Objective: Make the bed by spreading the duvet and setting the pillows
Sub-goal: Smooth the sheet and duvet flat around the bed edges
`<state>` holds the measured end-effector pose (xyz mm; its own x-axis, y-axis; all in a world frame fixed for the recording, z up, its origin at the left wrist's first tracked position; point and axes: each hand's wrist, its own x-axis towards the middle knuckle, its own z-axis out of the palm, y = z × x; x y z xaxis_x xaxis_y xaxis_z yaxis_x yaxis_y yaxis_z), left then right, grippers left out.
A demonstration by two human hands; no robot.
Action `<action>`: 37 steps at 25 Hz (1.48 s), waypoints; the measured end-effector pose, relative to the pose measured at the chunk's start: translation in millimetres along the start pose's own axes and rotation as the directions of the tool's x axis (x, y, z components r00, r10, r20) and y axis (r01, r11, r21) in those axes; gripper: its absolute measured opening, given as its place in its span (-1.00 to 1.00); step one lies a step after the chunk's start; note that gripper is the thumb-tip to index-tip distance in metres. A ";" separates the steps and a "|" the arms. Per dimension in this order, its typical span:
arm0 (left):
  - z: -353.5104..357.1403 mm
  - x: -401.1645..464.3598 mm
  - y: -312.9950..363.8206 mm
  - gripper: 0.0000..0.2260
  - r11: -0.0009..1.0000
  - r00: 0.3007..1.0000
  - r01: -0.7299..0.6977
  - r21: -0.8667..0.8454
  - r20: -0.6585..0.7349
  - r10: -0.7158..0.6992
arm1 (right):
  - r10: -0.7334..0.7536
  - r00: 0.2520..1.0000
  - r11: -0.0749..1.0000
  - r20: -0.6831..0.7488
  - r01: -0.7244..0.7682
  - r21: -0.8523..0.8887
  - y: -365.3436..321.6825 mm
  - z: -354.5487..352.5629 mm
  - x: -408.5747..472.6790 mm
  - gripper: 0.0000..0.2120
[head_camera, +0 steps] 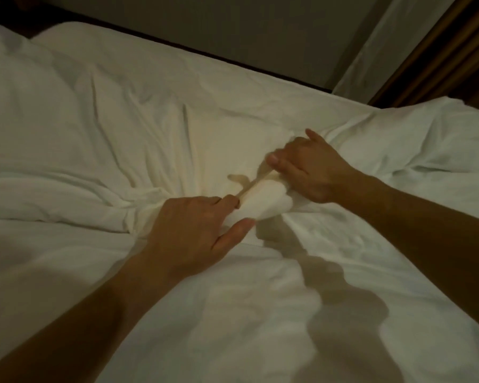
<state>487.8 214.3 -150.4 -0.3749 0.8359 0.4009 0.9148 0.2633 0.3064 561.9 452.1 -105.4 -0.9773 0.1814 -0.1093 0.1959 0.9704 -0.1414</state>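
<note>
Cotton: white and creased; we see the duvet lying rumpled over nearly the whole bed, with wall and curtain behind it.
Left hand: we have it closed on a bunched fold near the middle of the duvet, thumb below and fingers curled over.
Right hand: we have it pinching the same fold from the far side, thumb against forefinger, one finger sticking out loose.
Between the hands: a thin band of cloth runs taut; we cannot tell whether it is a tie or a hem.
Handling: we judge the duvet soft, limp and light for its bulk, not slippery, not fragile; it will sag wherever it is unsupported.
Where to hold: we judge an edge or corner better than this middle bunch, hands set apart, so the cloth can spread flat.
Count: one duvet, two hands, one pillow-like mound at the far left, though we cannot be sure of it.
</note>
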 end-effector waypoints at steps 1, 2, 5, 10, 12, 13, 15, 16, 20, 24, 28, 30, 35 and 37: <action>-0.4 -2.0 -1.3 -0.40 1.000 1.000 0.016 0.011 0.000 -0.016 | 0.018 1.000 1.000 -0.015 -0.018 -0.008 4.2 -0.7 -2.9 -0.21; -0.6 -3.0 -1.4 -0.38 0.999 0.999 0.032 0.023 -0.008 -0.032 | 0.022 0.997 1.000 -0.069 -0.023 -0.015 8.3 -0.5 -9.1 -0.20; 2.4 -1.4 6.7 -0.37 0.998 0.999 0.035 0.056 -0.038 -0.033 | 0.027 0.967 0.999 -0.253 -0.036 -0.032 21.4 8.0 -53.1 -0.22; 9.8 -15.0 39.5 -0.36 0.994 0.998 -0.052 0.098 0.041 0.048 | 0.038 0.948 0.999 -0.315 -0.036 0.013 7.9 42.1 -167.7 -0.23; 14.3 -38.9 48.9 -0.36 0.992 0.990 -0.084 0.099 0.123 0.072 | 0.126 0.969 0.991 -0.212 -0.114 0.065 -9.9 68.0 -199.9 -0.17; 16.3 -52.2 50.7 -0.36 0.990 0.982 -0.099 0.102 0.169 0.080 | 0.166 0.976 0.985 -0.140 -0.157 0.072 -20.5 81.8 -209.7 -0.12; 19.6 -74.5 52.7 -0.33 0.985 0.968 -0.119 0.128 0.237 0.086 | 0.210 0.977 0.977 -0.026 -0.209 0.046 -36.5 102.8 -220.8 -0.05; 19.8 -79.2 53.9 -0.32 0.983 0.964 -0.107 0.147 0.256 0.066 | 0.220 0.975 0.975 -0.015 -0.219 0.047 -40.1 106.4 -222.4 -0.05; 15.2 -61.9 77.4 -0.25 0.986 0.973 -0.092 0.142 0.225 0.059 | 0.198 0.965 0.975 -0.174 -0.175 0.139 -36.6 82.0 -228.1 -0.15; 17.9 -28.1 114.9 -0.22 0.996 0.967 -0.089 0.029 0.241 0.079 | 0.228 0.959 0.973 -0.168 -0.220 0.063 -17.8 46.3 -247.2 -0.10; 31.4 -2.9 147.1 -0.18 0.997 0.959 -0.077 0.001 0.274 0.074 | 0.252 0.953 0.967 -0.170 -0.255 0.008 10.9 25.1 -264.2 -0.11; 41.5 8.7 167.1 -0.19 0.996 0.958 -0.089 0.011 0.275 0.083 | 0.268 0.940 0.963 -0.211 -0.270 0.018 34.5 18.2 -271.7 -0.11; 66.7 48.3 229.0 -0.22 0.999 0.972 -0.031 0.044 0.236 0.020 | 0.239 0.938 0.971 -0.253 -0.225 0.084 105.8 -7.6 -286.4 -0.11; 80.6 66.7 259.3 -0.23 0.999 0.979 0.003 0.042 0.202 -0.011 | 0.225 0.938 0.974 -0.265 -0.206 0.098 135.6 -17.1 -295.5 -0.12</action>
<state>712.1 377.1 -113.8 -0.3471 0.9129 0.2147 0.9192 0.2859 0.2707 875.9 532.8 -75.5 -0.8938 0.4303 0.1261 0.3996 0.8920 -0.2113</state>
